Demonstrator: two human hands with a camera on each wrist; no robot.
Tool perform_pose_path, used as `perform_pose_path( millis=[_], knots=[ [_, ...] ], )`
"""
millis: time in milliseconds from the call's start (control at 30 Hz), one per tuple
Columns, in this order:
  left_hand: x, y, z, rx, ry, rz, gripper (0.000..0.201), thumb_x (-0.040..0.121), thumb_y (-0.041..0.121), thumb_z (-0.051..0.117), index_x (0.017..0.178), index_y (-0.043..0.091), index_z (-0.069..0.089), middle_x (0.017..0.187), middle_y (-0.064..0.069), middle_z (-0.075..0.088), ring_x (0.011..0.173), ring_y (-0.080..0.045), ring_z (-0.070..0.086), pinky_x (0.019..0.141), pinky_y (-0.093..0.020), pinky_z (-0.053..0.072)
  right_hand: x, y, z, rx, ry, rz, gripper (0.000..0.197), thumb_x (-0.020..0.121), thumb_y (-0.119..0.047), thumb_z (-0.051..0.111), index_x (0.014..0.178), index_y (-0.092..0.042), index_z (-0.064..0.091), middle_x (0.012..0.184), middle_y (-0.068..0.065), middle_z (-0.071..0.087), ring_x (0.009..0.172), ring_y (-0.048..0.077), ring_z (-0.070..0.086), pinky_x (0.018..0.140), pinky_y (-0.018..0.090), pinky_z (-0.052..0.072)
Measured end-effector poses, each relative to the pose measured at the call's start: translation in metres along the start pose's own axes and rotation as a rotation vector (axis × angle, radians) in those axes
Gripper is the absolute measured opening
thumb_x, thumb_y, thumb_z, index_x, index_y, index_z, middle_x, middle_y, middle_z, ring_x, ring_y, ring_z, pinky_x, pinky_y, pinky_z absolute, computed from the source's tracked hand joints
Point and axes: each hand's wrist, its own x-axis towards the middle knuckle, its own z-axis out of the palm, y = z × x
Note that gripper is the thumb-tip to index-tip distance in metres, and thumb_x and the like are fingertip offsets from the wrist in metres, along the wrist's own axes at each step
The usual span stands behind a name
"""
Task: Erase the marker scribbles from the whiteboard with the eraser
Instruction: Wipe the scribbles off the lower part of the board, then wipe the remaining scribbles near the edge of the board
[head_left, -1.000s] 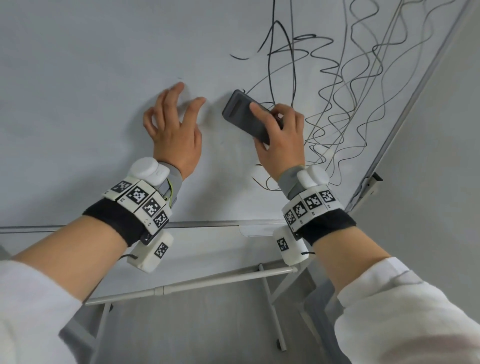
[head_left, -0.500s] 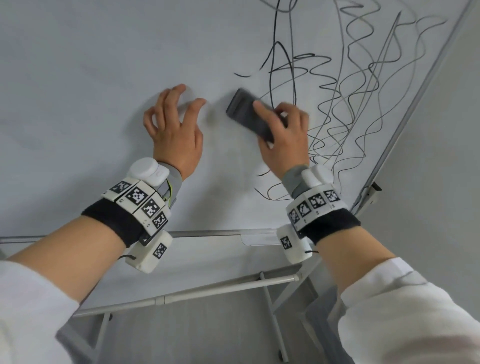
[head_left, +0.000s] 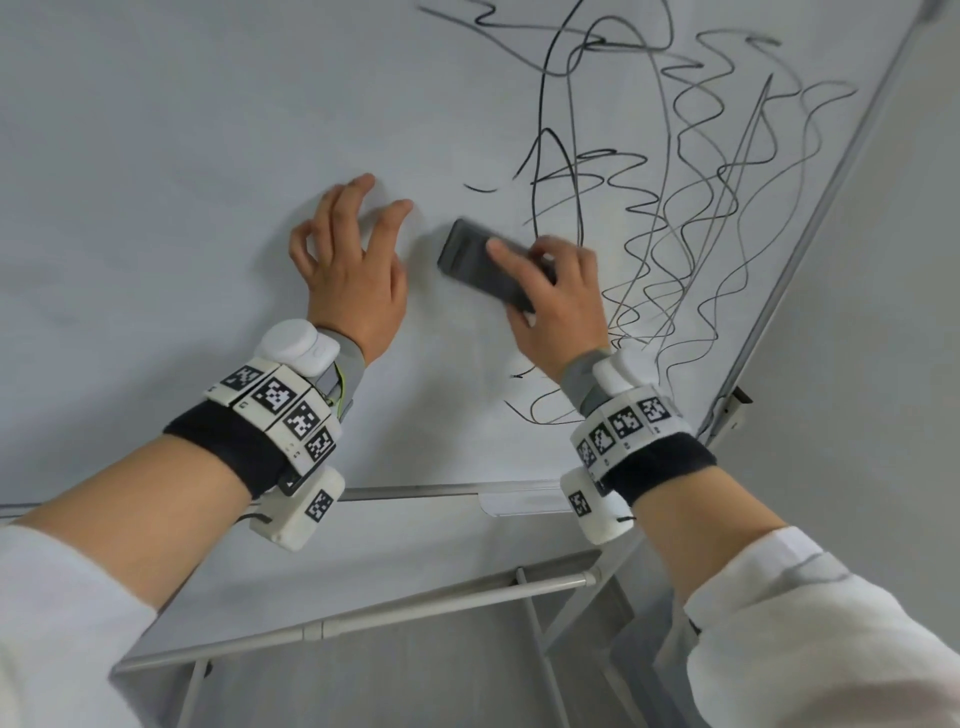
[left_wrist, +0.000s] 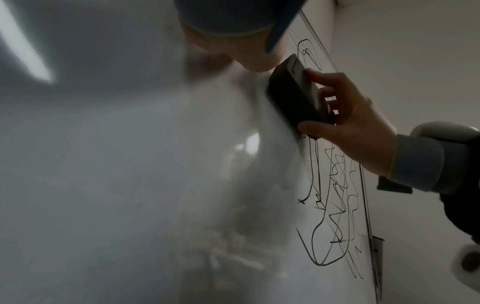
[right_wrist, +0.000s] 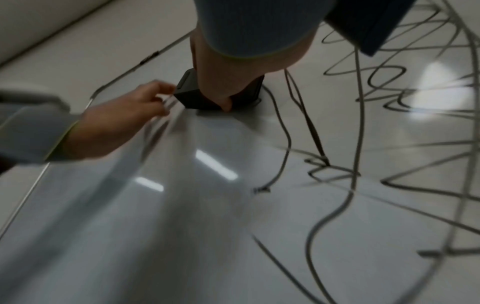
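A white whiteboard (head_left: 156, 156) fills the head view, with black marker scribbles (head_left: 675, 208) covering its right part. My right hand (head_left: 556, 306) grips a dark rectangular eraser (head_left: 483, 265) and presses it flat against the board at the left edge of the scribbles. The left wrist view shows the eraser (left_wrist: 293, 92) held between thumb and fingers of that hand (left_wrist: 355, 127). My left hand (head_left: 353, 265) rests on the bare board just left of the eraser, fingers spread and slightly bent, holding nothing. In the right wrist view the left hand (right_wrist: 124, 115) lies beside the eraser (right_wrist: 192, 92).
The board's metal frame (head_left: 810, 249) runs diagonally at the right, with a plain wall (head_left: 883, 364) beyond it. A tray ledge (head_left: 467, 493) runs along the board's bottom edge, and the stand's bars (head_left: 415, 608) sit below.
The right hand has slid the eraser downward and a little left on the board. The left hand has stayed put. The view has tilted up, showing more scribbles.
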Motion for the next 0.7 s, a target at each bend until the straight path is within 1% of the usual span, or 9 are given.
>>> perform_pose_path(
  millis=[67, 133, 233, 333, 433, 500, 600, 700],
  knots=[
    [0.003, 0.001, -0.001, 0.011, 0.007, 0.005, 0.052, 0.077, 0.007, 0.042, 0.126, 0.026, 0.044, 0.143, -0.010, 0.036, 0.131, -0.031, 0.027, 0.100, -0.047, 0.021, 0.018, 0.007, -0.008, 0.006, 0.086, 0.114, 0.064, 0.075, -0.009, 0.068, 0.131, -0.029, 0.043, 0.111, 0.017, 0.051, 0.097, 0.028, 0.037, 0.084, 0.036, 0.044],
    [0.006, 0.002, -0.002, 0.012, 0.012, 0.006, 0.052, 0.077, 0.008, 0.042, 0.126, 0.026, 0.044, 0.143, -0.010, 0.035, 0.131, -0.031, 0.027, 0.100, -0.047, 0.021, 0.031, 0.010, -0.012, -0.007, 0.143, 0.173, 0.062, 0.077, -0.012, 0.065, 0.132, -0.028, 0.042, 0.110, 0.017, 0.051, 0.096, 0.030, 0.041, 0.083, 0.039, 0.047],
    [0.008, 0.002, -0.003, 0.016, 0.028, 0.000, 0.052, 0.077, 0.008, 0.042, 0.126, 0.026, 0.045, 0.143, -0.009, 0.036, 0.131, -0.030, 0.028, 0.099, -0.047, 0.022, 0.030, 0.002, -0.008, 0.000, 0.144, 0.166, 0.063, 0.076, -0.011, 0.065, 0.132, -0.026, 0.042, 0.110, 0.019, 0.051, 0.094, 0.033, 0.043, 0.083, 0.042, 0.047],
    [0.011, 0.005, -0.002, 0.013, 0.039, -0.001, 0.052, 0.077, 0.009, 0.039, 0.126, 0.026, 0.046, 0.142, -0.010, 0.037, 0.130, -0.029, 0.026, 0.099, -0.046, 0.022, 0.020, -0.007, -0.003, 0.018, 0.074, 0.086, 0.065, 0.074, -0.007, 0.067, 0.132, -0.025, 0.043, 0.113, 0.018, 0.050, 0.098, 0.029, 0.037, 0.084, 0.039, 0.045],
    [0.013, 0.006, -0.001, 0.009, 0.047, 0.007, 0.052, 0.077, 0.009, 0.039, 0.125, 0.026, 0.046, 0.141, -0.009, 0.038, 0.128, -0.027, 0.025, 0.097, -0.046, 0.022, 0.024, -0.003, -0.007, -0.012, 0.040, 0.010, 0.063, 0.075, -0.008, 0.066, 0.132, -0.025, 0.044, 0.113, 0.017, 0.052, 0.099, 0.028, 0.037, 0.082, 0.038, 0.046],
    [0.015, 0.006, -0.001, 0.003, 0.051, 0.009, 0.051, 0.077, 0.009, 0.040, 0.125, 0.026, 0.046, 0.141, -0.010, 0.038, 0.127, -0.026, 0.025, 0.097, -0.046, 0.023, 0.033, 0.002, -0.013, -0.027, 0.080, 0.043, 0.061, 0.075, -0.009, 0.066, 0.132, -0.023, 0.048, 0.112, 0.017, 0.052, 0.099, 0.028, 0.037, 0.082, 0.038, 0.047],
    [0.021, 0.004, -0.006, 0.001, 0.057, 0.003, 0.051, 0.078, 0.009, 0.041, 0.126, 0.025, 0.046, 0.142, -0.010, 0.037, 0.130, -0.029, 0.028, 0.098, -0.046, 0.021, 0.048, 0.005, -0.018, -0.035, 0.169, 0.156, 0.059, 0.076, -0.010, 0.066, 0.132, -0.019, 0.051, 0.110, 0.018, 0.052, 0.095, 0.032, 0.044, 0.083, 0.039, 0.047],
    [0.026, 0.001, -0.009, -0.002, 0.053, 0.003, 0.052, 0.078, 0.009, 0.039, 0.127, 0.024, 0.046, 0.143, -0.010, 0.036, 0.131, -0.030, 0.027, 0.100, -0.045, 0.020, 0.049, -0.006, -0.012, -0.019, 0.170, 0.175, 0.061, 0.076, -0.011, 0.066, 0.134, -0.017, 0.049, 0.111, 0.019, 0.051, 0.093, 0.033, 0.045, 0.084, 0.039, 0.046]
  ],
)
